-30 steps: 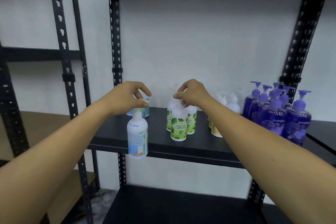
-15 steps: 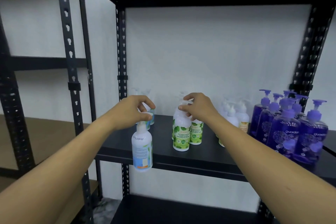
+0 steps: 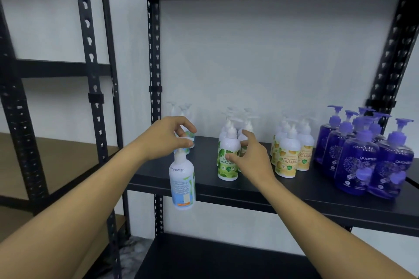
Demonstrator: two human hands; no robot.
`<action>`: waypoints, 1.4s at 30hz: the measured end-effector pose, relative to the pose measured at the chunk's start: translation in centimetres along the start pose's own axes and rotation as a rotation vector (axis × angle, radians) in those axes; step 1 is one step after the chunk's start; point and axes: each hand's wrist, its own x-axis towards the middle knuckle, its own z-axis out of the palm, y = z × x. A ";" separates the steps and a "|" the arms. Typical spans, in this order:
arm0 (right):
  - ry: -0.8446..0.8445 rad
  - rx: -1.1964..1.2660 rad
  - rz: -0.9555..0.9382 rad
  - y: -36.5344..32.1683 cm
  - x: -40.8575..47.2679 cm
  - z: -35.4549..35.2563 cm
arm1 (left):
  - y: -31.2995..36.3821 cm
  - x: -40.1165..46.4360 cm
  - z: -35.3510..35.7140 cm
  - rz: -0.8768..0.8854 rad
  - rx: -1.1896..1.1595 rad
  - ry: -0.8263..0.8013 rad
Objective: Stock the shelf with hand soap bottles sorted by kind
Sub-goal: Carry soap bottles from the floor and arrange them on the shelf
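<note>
Blue-label bottle [image 3: 182, 182], at 7 o'clock of the shelf [image 3: 294, 197], hanging before its front edge, pump pinched from above by left hand [image 3: 166, 137]. Green-label bottles [image 3: 228, 156] at centre; right hand [image 3: 251, 154] released, fingers spread beside them. Yellow-label bottles [image 3: 289, 156] at 3 o'clock; purple bottles [image 3: 360, 161] farther right. More blue-label bottles at 11 o'clock, by the wall.

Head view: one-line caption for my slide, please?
Left hand holds a blue-label bottle by its pump beside the shelf; right hand open at the green-label bottles.
</note>
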 end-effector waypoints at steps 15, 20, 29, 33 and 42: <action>0.114 0.013 -0.026 0.7 -0.9 2.3 | -0.9 0.0 0.1 -0.003 0.054 -0.002; 0.102 0.012 -0.030 0.7 -1.1 2.3 | -0.6 0.3 -0.2 0.000 0.076 -0.006; 0.101 -0.174 -0.401 -1.0 -4.0 4.6 | 0.2 1.6 -4.0 0.051 0.130 -0.013; -0.205 -0.242 -0.423 -1.3 -3.5 7.2 | 0.2 2.9 -6.6 0.080 0.233 -0.030; -0.585 -0.473 -0.134 -2.3 0.1 12.1 | -3.5 6.0 -9.3 0.032 0.274 -0.037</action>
